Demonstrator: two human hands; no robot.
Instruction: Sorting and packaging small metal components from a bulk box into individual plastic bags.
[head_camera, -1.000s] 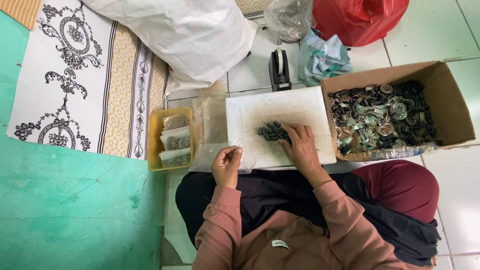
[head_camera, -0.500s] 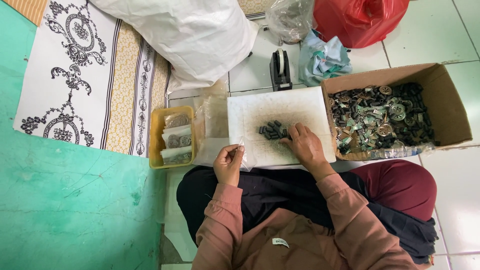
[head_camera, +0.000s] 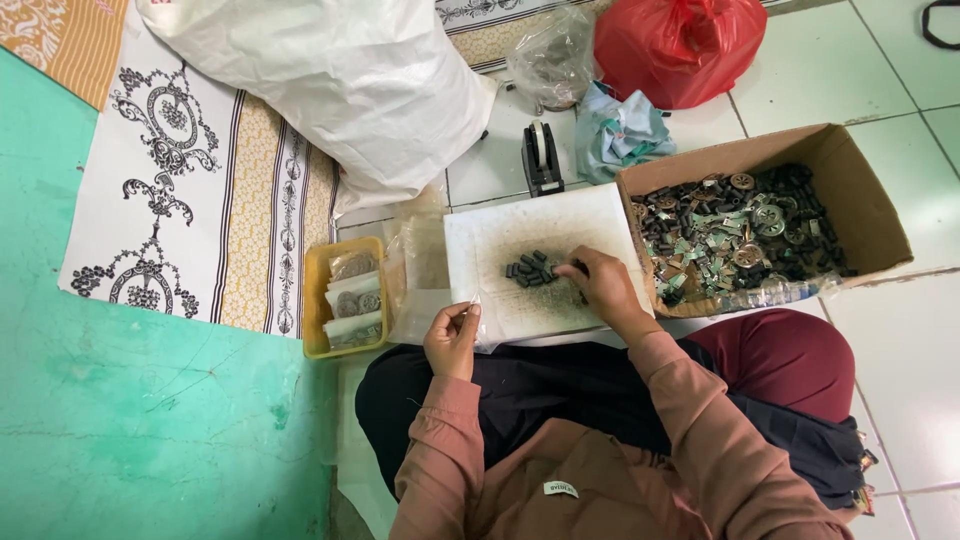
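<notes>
A white board (head_camera: 500, 235) lies on my lap with a small heap of dark metal pieces (head_camera: 532, 270) on it. My right hand (head_camera: 598, 286) rests on the board just right of the heap, fingertips touching the pieces. My left hand (head_camera: 452, 337) is at the board's near left corner, fingers pinched on a small clear plastic bag (head_camera: 478, 318). A cardboard box (head_camera: 868, 205) at the right holds many dark and greenish metal parts (head_camera: 740, 235).
A yellow tray (head_camera: 313, 300) with filled small bags sits left of the board, with clear plastic bags (head_camera: 420, 265) beside it. Behind are a black tape dispenser (head_camera: 541, 157), a blue cloth (head_camera: 618, 130), a red bag (head_camera: 680, 45), a big white sack (head_camera: 330, 85) and a patterned mat (head_camera: 190, 190).
My right hand slid slightly right and nearer on the board, staying at the heap. My left hand kept its pinch on the small bag at the board's corner.
</notes>
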